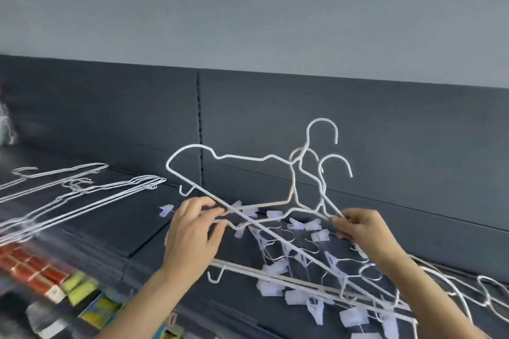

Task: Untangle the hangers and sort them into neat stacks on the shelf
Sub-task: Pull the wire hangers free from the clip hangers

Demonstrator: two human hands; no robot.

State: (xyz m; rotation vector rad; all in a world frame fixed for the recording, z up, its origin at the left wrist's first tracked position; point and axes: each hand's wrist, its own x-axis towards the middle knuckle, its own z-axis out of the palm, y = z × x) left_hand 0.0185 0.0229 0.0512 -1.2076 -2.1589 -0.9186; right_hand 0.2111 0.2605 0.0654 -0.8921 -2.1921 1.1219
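Observation:
A bunch of white wire hangers (248, 158) is lifted above the dark shelf (115, 228), their hooks pointing up at the centre right. My left hand (192, 234) grips the lower bars of the bunch on its left side. My right hand (360, 226) pinches the wires at the right end. Beneath them lies a tangled heap of clip hangers (300, 278) with white clips and metal hooks. On the left of the shelf a flat stack of white wire hangers (82, 195) is laid out.
The dark back panel (275, 107) of the shelving rises behind the hangers. Below the shelf's front edge at the lower left sit red and yellow packaged goods (52, 278). More white hangers (468, 292) lie at the far right.

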